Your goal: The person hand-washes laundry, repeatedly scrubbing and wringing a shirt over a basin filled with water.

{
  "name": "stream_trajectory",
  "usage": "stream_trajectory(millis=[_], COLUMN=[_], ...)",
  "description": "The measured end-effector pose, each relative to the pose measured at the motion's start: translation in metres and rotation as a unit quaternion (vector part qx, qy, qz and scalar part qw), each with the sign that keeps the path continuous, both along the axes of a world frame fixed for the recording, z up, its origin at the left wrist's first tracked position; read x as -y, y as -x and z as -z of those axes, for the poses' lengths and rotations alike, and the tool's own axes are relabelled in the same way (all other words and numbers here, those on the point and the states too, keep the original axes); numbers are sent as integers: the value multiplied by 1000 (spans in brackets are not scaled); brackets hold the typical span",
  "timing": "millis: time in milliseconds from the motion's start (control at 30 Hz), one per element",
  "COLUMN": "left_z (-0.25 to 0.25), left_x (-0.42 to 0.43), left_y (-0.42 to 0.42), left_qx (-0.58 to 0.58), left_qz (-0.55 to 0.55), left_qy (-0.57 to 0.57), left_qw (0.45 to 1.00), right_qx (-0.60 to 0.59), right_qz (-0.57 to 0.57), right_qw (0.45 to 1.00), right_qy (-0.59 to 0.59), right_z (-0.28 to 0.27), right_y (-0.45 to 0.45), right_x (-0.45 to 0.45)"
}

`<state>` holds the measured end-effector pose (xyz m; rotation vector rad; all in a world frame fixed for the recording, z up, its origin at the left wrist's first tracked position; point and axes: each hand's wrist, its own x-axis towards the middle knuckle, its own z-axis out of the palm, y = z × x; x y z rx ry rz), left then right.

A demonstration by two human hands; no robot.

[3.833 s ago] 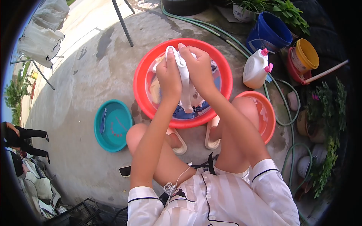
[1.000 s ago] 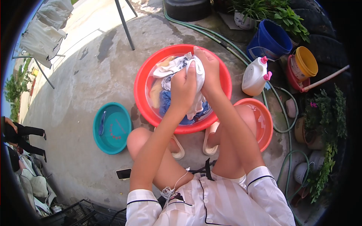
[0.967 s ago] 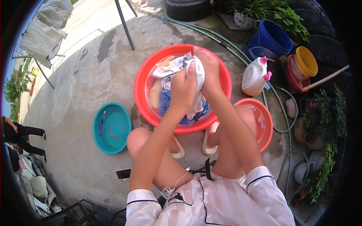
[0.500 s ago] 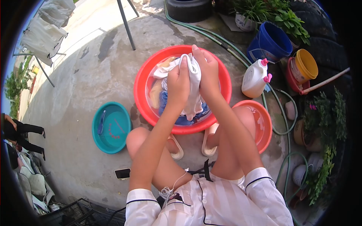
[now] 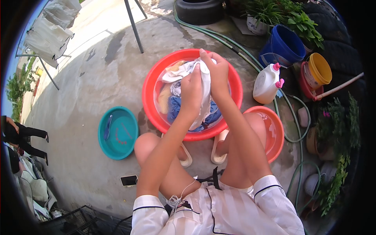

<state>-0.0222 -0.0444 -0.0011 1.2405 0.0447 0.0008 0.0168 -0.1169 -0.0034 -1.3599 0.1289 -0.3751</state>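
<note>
Over a red basin (image 5: 152, 113) both hands grip a wet white cloth (image 5: 205, 88), bunched so that I cannot tell what garment it is. My left hand (image 5: 191, 91) is closed on its left side, thumb up. Close beside it, my right hand (image 5: 217, 72) is closed on the cloth's upper right part. The cloth's lower end hangs down toward the basin. Inside the basin lie blue fabric (image 5: 175, 107), a yellowish piece (image 5: 164, 98) and more white fabric (image 5: 176, 73) in water. My forearms hide part of the near rim.
A teal basin (image 5: 102, 144) holding a blue-handled brush (image 5: 107, 127) stands left; a phone (image 5: 129, 180) lies nearby. On the right are an orange basin (image 5: 279, 133), a detergent jug (image 5: 264, 84), a green hose (image 5: 299, 147) and buckets (image 5: 282, 45). Another person (image 5: 25, 133) is at far left.
My hands have shifted slightly on the white cloth, and its hanging part now sits lower, nearer the basin's front. The whole view has moved a little.
</note>
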Motion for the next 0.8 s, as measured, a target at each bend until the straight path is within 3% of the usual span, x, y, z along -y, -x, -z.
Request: stream_trajectory(millis=[67,167,200,300,333,433,467,567,600,767,800], left_z=[-6,-10,1,53,41,3,-5,-3,-2,4,5], left_x=[-11,-20,-30,-44,-29,-3,-2,-2,-4,-30,-32], left_y=[-3,-16,-23,-43,-35,-11,-2,-2,-6,-38,-41], left_qx=[-15,-47,-31,25,-21,-64,-79,-41,-33,-26,-13], left_qz=[2,-40,-25,72,43,-22,1,-2,-13,-87,-98], left_qy=[-8,171,141,203,183,57,-41,-141,-119,51,31], left_qw=[1000,983,989,976,982,996,996,989,992,995,995], right_qx=[-1,71,73,143,135,40,-1,-53,-42,34,33], right_qz=[-23,-42,-49,-34,-7,1,-15,-9,-21,-69,-71], right_qw=[1000,990,984,940,951,999,999,992,990,995,992], right_qy=[9,117,158,307,280,38,-50,-118,-132,67,94], right_z=[-5,-10,-17,-7,-7,-2,-7,0,1,-6,-6], right_y=[10,28,39,48,41,12,11,7,9,32,38], right_x=[-3,-18,-21,-29,-27,-9,-3,-2,-4,-23,-28])
